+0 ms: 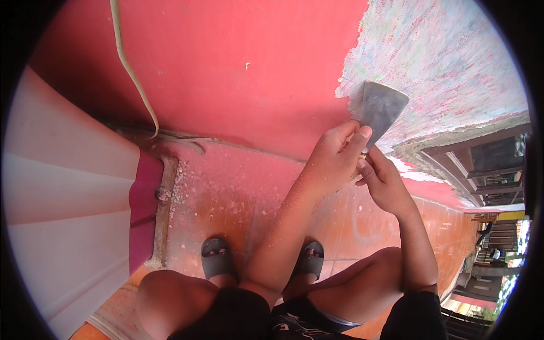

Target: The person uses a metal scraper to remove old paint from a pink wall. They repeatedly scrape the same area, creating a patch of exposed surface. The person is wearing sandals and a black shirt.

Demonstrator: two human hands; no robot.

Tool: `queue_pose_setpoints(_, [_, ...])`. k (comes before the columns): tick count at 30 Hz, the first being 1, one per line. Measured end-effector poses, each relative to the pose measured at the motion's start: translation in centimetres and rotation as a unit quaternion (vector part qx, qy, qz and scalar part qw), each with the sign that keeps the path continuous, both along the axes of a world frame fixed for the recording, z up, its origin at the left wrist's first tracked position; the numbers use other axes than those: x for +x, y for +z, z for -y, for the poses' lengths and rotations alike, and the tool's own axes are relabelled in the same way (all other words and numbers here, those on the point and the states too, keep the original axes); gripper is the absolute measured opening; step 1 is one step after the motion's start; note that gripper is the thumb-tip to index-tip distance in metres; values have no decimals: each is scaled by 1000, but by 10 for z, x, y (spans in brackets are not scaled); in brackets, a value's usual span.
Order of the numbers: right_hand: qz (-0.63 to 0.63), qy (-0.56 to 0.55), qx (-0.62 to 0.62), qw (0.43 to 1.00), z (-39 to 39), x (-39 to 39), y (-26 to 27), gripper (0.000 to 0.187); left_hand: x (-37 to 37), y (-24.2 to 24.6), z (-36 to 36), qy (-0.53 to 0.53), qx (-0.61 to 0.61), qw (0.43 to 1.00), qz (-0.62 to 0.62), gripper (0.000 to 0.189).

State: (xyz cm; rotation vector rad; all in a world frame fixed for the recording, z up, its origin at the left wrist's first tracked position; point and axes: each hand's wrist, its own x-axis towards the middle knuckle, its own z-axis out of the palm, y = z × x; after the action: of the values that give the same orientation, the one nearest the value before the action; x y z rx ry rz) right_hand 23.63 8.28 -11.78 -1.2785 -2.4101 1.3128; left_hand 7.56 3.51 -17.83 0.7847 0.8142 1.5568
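Observation:
Both my hands are on a wide-bladed paint scraper in front of the wall. My left hand (pixel 331 157) grips it near the base of the blade, its thumb against the metal. Lower down, the fingers of my right hand (pixel 386 182) close around the handle, which is mostly hidden. The grey metal blade of the scraper (pixel 383 108) points up towards the wall; whether its edge touches cannot be told. Behind it, glossy red paint (pixel 255 80) ends in a ragged border. To the right of that border the wall shows a pale, mottled scraped surface (pixel 433 63).
Paint flakes and dust lie over the orange tiled floor (pixel 352 233) around my sandalled feet. A pale cable (pixel 134 74) runs down the wall at left. Beside it a white and magenta cloth (pixel 76 187) hangs over a piece of furniture. A dark-framed window (pixel 488 165) is at right.

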Motion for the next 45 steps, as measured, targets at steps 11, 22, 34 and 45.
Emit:
queue_pose_setpoints(11, [116, 79, 31, 990, -3, 18, 14, 33, 33, -38, -7, -93, -41, 989, 107, 47])
queue_pose_setpoints(22, [181, 27, 57, 981, 14, -3, 39, 22, 53, -40, -5, -9, 30, 987, 160, 57])
queue_pose_setpoints(34, [176, 78, 94, 977, 15, 0, 35, 24, 39, -39, -2, -26, 24, 993, 109, 59])
queue_pose_setpoints(45, [106, 55, 16, 993, 25, 7, 31, 20, 51, -36, 5, -15, 32, 991, 133, 59])
